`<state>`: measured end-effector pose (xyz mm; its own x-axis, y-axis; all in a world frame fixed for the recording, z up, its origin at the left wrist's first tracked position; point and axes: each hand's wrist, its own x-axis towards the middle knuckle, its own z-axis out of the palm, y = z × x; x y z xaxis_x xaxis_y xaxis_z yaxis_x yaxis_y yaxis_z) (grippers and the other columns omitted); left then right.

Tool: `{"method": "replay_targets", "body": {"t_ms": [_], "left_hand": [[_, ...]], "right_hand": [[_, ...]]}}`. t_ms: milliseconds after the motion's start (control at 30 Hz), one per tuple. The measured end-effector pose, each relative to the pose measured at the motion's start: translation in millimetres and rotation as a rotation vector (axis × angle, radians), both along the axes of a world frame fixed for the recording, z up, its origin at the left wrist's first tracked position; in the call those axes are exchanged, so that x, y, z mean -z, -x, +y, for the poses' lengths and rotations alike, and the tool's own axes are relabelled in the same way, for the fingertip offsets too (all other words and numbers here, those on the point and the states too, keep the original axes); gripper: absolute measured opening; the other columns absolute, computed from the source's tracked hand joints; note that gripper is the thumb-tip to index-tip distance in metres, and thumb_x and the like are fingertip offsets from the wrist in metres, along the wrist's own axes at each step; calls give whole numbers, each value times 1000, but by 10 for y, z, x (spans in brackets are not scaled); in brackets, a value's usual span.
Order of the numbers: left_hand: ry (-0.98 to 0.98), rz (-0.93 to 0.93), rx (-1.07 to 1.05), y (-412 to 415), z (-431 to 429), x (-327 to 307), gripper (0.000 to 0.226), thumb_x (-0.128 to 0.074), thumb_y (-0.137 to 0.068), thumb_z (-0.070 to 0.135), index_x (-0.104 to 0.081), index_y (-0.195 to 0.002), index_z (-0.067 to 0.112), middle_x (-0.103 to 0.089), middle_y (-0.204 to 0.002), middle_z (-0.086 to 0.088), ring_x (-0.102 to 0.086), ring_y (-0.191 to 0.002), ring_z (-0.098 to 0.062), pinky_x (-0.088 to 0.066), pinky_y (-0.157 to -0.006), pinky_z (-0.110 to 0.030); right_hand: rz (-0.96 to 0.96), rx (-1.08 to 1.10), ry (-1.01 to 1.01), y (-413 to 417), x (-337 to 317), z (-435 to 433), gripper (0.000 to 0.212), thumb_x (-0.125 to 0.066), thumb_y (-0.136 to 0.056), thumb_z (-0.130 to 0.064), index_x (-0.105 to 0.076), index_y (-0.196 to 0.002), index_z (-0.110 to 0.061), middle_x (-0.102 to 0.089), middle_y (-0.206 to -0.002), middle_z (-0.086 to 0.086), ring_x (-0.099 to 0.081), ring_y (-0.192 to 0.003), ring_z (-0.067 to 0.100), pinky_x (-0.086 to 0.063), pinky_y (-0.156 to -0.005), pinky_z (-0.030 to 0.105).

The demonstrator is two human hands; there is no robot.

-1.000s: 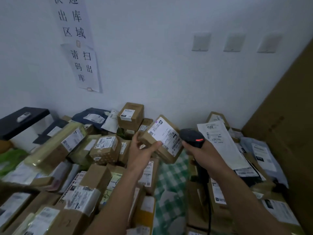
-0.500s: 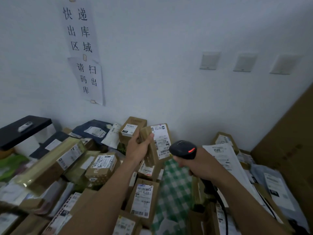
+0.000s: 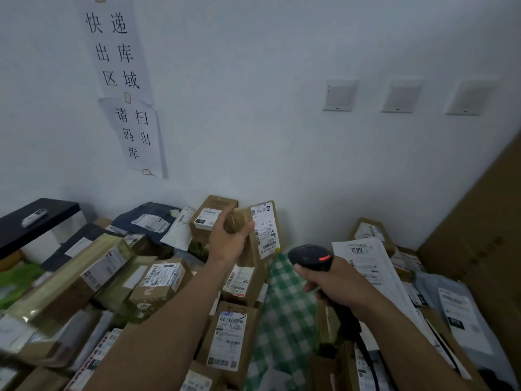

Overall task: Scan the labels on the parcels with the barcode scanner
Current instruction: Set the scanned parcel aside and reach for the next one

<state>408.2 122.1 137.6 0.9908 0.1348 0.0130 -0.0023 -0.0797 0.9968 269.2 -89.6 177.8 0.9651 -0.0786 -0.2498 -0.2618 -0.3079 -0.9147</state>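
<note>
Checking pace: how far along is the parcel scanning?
Done: cannot tell; nothing marks scanned parcels. In hand: left hand holds a small box, label facing the scanner in the right hand. Left: likely many, going by the parcel pile.

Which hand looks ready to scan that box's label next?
The right hand: it already grips the scanner, aimed toward the box that the left hand holds up, label facing it.

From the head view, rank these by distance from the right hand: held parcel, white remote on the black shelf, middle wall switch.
1. held parcel, just up-left, in the left hand
2. middle wall switch, above on the wall
3. white remote, far left

Measured from the right hand.
</note>
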Motion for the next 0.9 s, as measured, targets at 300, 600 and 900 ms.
{"method": "replay_targets", "body": {"t_ms": [300, 600, 900], "left_hand": [[9, -9, -20, -125, -29, 76, 67, -83, -85, 27, -50, -142, 39, -63, -135, 0, -65, -118, -22, -60, -93, -51], [-1, -41, -29, -254, -73, 221, 69, -81, -87, 30, -48, -146, 40, -61, -137, 5, -63, -118, -16, -58, -97, -48], [-71, -71, -102, -1013, -199, 186, 82, -81, -87, 31, -36, -154, 28, -52, -148, 1, -57, -129, -20, -51, -106, -51]], "right_hand": [[29, -41, -6, -148, 88, -18, 25, -74, -92, -42, -68, -114, -30, -77, -79, 3, -62, -59, 9, -50, -58, 21], [21, -81, -12, -338, 184, -115, 22, -72, -93, -44, -65, -114, -40, -79, -85, -2, -64, -63, 10, -52, -60, 24], [-42, 105, -37, -1152, 282, -295, 21, -76, -90, -42, -74, -98, -23, -79, -89, 5, -61, -60, 13, -52, -61, 29]]}}
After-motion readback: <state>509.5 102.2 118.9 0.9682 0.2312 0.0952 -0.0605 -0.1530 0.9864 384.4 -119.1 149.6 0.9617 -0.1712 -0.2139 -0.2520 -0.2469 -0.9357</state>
